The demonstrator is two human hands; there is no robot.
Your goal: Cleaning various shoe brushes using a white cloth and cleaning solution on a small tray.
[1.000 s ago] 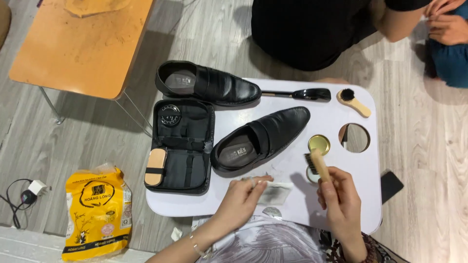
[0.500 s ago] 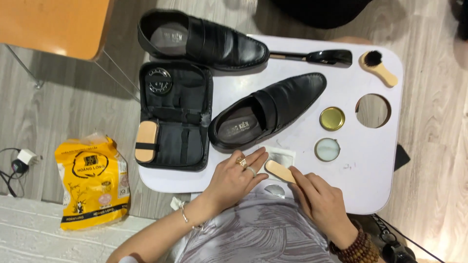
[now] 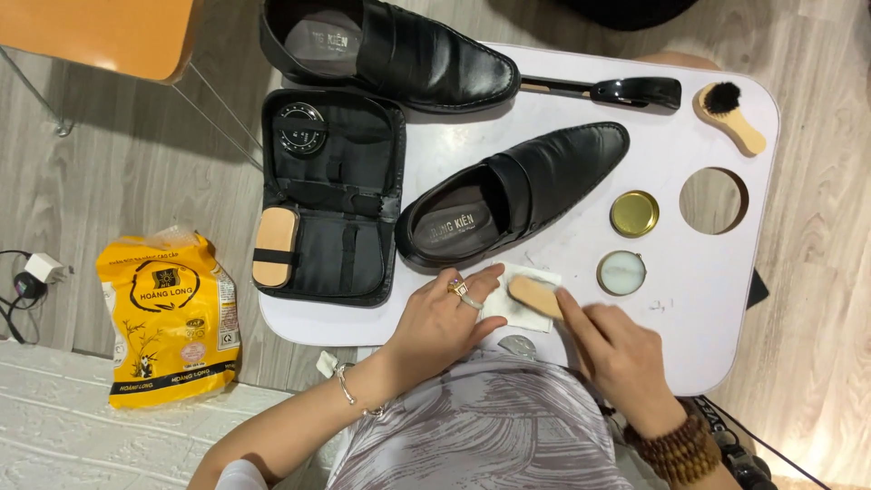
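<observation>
**Brush on cloth, lower centre of frame**

We note the right hand [image 3: 621, 354] at lower right of centre, its fingers closed around the handle end of a small wooden brush [image 3: 533, 297]. The brush lies tilted across a white cloth [image 3: 526, 286] on the white bench [image 3: 717, 299], touching it. We see the left hand [image 3: 440, 322] just left of the brush, palm down, fingers spread flat and gripping nothing; the fingertips rest on the cloth's left edge. A ring shows on one finger, a bracelet at the wrist.

Just above the cloth stands a black loafer [image 3: 513, 191], toe pointing to upper right. A second black loafer [image 3: 390, 54] lies at top centre. An open black kit case [image 3: 331, 195] sits left of centre, holding a round tin and a wooden-backed brush. Right of the nearer loafer: a gold tin lid [image 3: 633, 213] and, below it, an open tin [image 3: 621, 272]. At upper right lie a black shoehorn [image 3: 626, 91] and a dauber brush [image 3: 730, 113]. A yellow bag [image 3: 168, 313] lies on the floor, lower left.
</observation>
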